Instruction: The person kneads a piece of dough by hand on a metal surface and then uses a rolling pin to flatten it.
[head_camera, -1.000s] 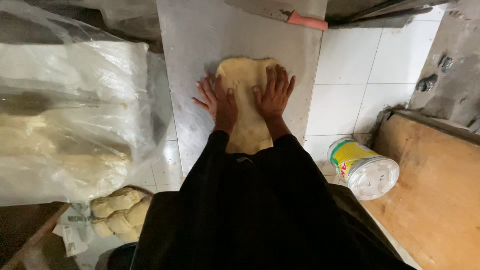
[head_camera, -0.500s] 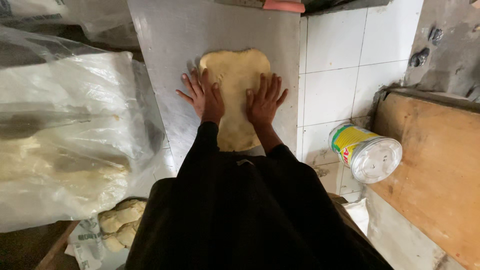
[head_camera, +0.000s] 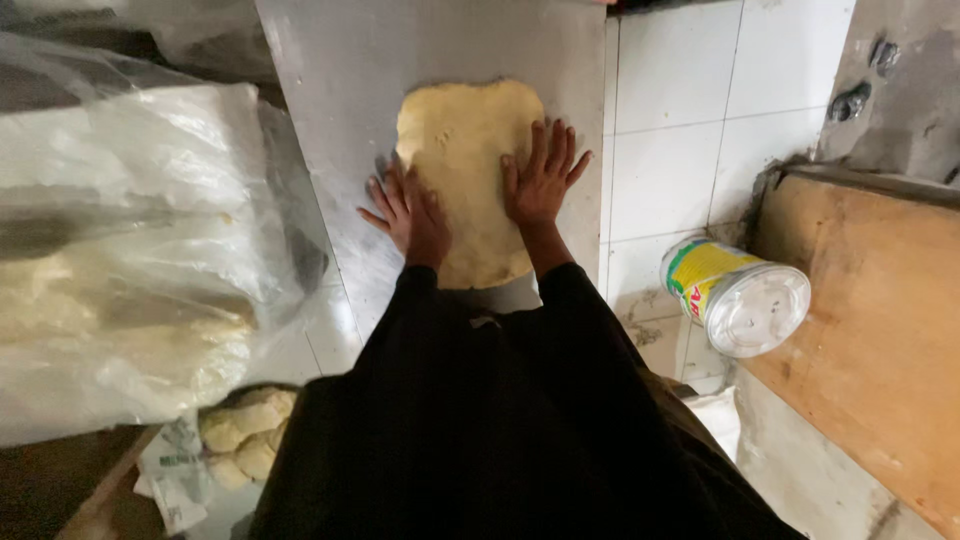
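Two hands, left hand (head_camera: 408, 210) and right hand (head_camera: 540, 178), fingers spread, press flattened pale-yellow dough (head_camera: 468, 170).

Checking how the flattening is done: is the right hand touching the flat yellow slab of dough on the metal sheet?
Touching. The head view shows the right hand lying flat, palm down, on the right edge of the flat yellow dough slab, with no gap visible.

The light here is dim and soft, seeming to come from above and ahead of me, so the metal surface (head_camera: 330, 90) shows a dull grey sheen rather than hard glare. My dark sleeves (head_camera: 500, 420) swallow detail almost entirely. My hands (head_camera: 470, 200) cast faint shadows on the dough (head_camera: 465, 140). The plastic bags (head_camera: 130, 260) look milky and hazy. Straight lines bend toward the frame edges, and the corners are soft.
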